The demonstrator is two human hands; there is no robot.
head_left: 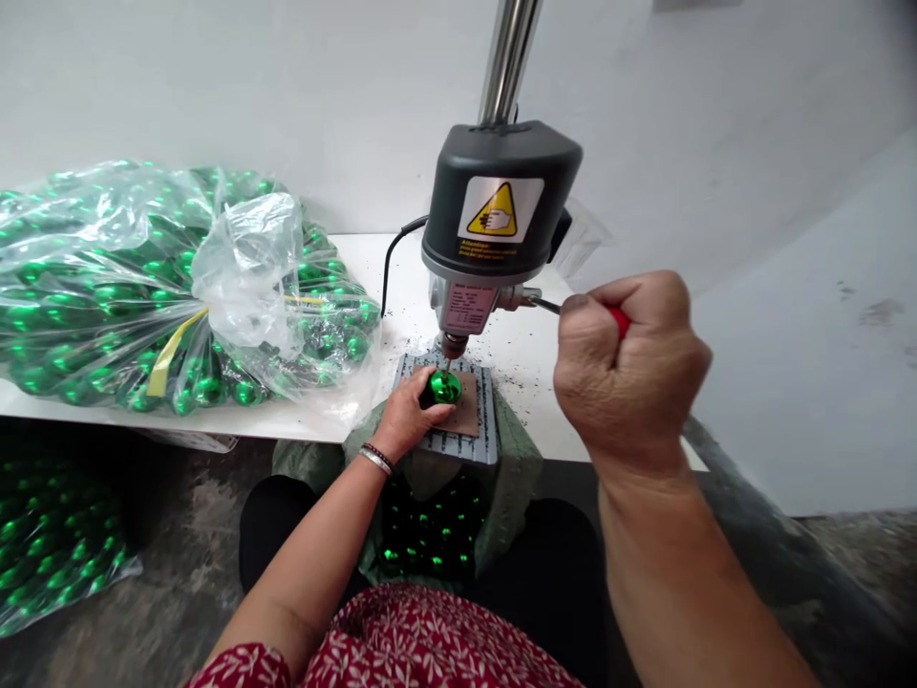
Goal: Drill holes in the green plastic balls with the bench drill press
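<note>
At left of frame, clear bag of green balls (244,277), seemingly placed within reach; at centre, left hand (410,419) clamped round one green ball (445,386) over brown pad (468,409), presumably steadying it beneath drill (501,205); at right, well apart, right hand (636,368) fisted round red grip (620,323), apparently for lever control

At nine o'clock I see a clear plastic bag (250,277) of shiny green balls (118,296), with a yellow strip (170,354); at eight, another bag (64,545) on the floor (207,535); white wall (287,96) towards eleven.
</note>
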